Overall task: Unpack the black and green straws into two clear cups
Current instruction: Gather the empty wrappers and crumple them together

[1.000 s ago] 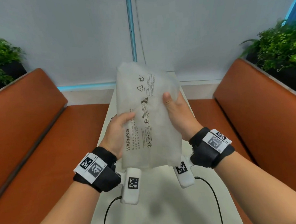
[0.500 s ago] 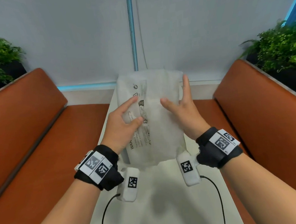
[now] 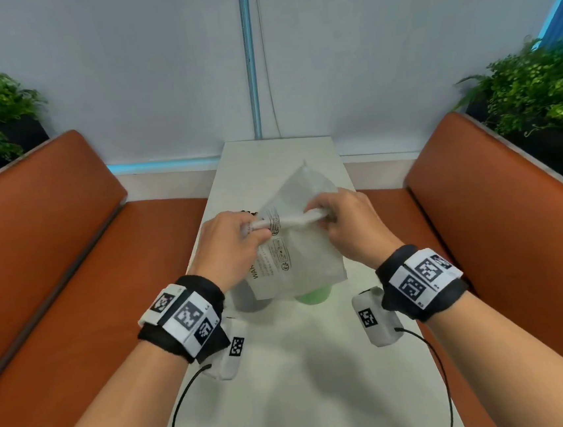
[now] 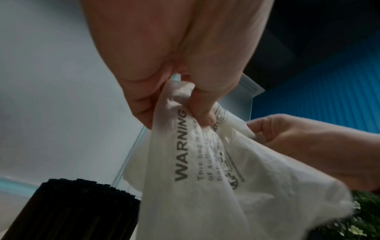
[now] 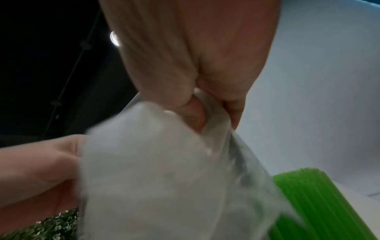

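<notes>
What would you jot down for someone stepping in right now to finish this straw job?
Left hand and right hand both grip the empty plastic bag, bunching it above the table.
Black straws stand bundled below the left hand; green straws stand below the right. The bag hides the cups in the head view.
Done, it seems: both colours unpacked.
Left: put the bag aside, and check the cups.

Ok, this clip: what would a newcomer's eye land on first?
First the white plastic bag with its WARNING print, bunched between the left hand and right hand above the white table. Then the two bundles below it: black straws under the left hand, green straws under the right.
</notes>
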`<state>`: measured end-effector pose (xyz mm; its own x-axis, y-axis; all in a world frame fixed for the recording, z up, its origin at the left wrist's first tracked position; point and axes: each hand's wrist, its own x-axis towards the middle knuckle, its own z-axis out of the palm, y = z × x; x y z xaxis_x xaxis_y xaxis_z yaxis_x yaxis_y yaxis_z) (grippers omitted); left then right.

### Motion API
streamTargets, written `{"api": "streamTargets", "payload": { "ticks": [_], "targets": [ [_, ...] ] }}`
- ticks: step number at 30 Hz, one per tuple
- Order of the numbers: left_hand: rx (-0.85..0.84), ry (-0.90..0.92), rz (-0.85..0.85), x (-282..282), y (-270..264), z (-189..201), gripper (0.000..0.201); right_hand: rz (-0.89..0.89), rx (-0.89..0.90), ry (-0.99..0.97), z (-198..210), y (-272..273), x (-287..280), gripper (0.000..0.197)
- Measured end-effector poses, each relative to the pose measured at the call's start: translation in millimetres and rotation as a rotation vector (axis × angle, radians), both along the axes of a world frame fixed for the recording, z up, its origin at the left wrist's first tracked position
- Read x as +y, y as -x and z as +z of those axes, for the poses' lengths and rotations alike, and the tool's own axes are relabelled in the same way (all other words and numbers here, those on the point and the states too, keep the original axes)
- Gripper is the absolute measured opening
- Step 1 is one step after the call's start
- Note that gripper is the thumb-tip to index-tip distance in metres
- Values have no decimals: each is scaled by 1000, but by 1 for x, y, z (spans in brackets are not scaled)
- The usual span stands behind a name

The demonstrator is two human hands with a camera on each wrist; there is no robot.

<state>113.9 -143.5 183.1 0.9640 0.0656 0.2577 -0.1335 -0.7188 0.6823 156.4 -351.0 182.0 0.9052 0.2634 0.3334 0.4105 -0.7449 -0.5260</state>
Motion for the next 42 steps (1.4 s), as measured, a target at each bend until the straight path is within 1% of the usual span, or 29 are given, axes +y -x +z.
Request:
{"api": "streamTargets", "payload": {
  "ticks": [2, 5, 8, 9, 11, 13, 14, 15, 16, 18, 20, 22, 24, 25, 26, 27, 29, 31, 33, 35, 37, 38, 39, 41, 42],
  "targets": [
    [-18, -138, -16, -1, 0, -6, 17, -18, -65, 4, -5, 2, 3, 27],
    [64, -221, -20, 0, 4, -9, 19, -21, -73, 44, -7, 5, 7, 28],
    [45, -309, -106, -14, 8, -12, 32, 94, -137, 72, 0, 12, 21, 25],
    [12, -280, -122, -20, 8, -13, 29, 139, -171, 55, 3, 15, 27, 24],
    [-41, -127, -80, -24, 5, -13, 15, 135, -243, -36, 7, 21, 35, 39],
    [-23, 129, 11, -19, 2, -13, 9, 13, -354, -115, 6, 23, 37, 47],
    [-3, 265, 32, -16, 1, -13, 10, -40, -382, -133, 4, 25, 37, 53],
    [12, 372, 40, -14, 1, -13, 17, -60, -370, -144, 1, 27, 37, 59],
    [24, 453, 34, -13, 2, -12, 21, -53, -319, -155, -3, 29, 37, 64],
    [57, 619, -35, -17, 6, -12, 29, -21, -178, -220, -12, 30, 40, 67],
    [112, 754, -134, -21, 9, -14, 42, -27, -47, -406, -16, 25, 38, 66],
    [156, 843, -230, -23, 12, -15, 50, -64, 52, -561, -15, 19, 32, 69],
    [214, 958, -304, -24, 14, -16, 48, -9, 173, -714, -15, 16, 29, 72],
    [247, 1021, -332, -24, 14, -16, 45, 46, 262, -837, -15, 15, 29, 71],
    [272, 1067, -348, -24, 15, -16, 43, 104, 347, -959, -16, 15, 30, 69],
    [278, 1078, -345, -24, 15, -15, 41, 142, 388, -1035, -16, 14, 31, 66],
    [215, 988, -289, -23, 15, -15, 43, 105, 347, -1054, -15, 14, 32, 59],
    [102, 895, -249, -20, 15, -16, 57, 32, 264, -1018, -15, 10, 28, 47],
    [28, 861, -291, -16, 18, -17, 69, -16, 192, -925, -13, 7, 21, 31],
    [9, 754, -391, -15, 20, -15, 65, -40, 159, -824, -13, 4, 15, 24],
    [28, 590, -454, -17, 19, -15, 60, -4, 193, -761, -11, 4, 15, 21],
    [24, 514, -437, -18, 18, -15, 61, 49, 246, -756, -11, 5, 14, 31],
    [20, 452, -384, -18, 15, -15, 63, 145, 329, -791, -11, 6, 12, 48],
    [29, 380, -219, -16, 10, -13, 65, 376, 495, -879, -11, 9, 5, 84],
    [42, 348, -153, -14, 8, -12, 66, 473, 521, -850, -11, 10, 1, 99]
  ]
}}
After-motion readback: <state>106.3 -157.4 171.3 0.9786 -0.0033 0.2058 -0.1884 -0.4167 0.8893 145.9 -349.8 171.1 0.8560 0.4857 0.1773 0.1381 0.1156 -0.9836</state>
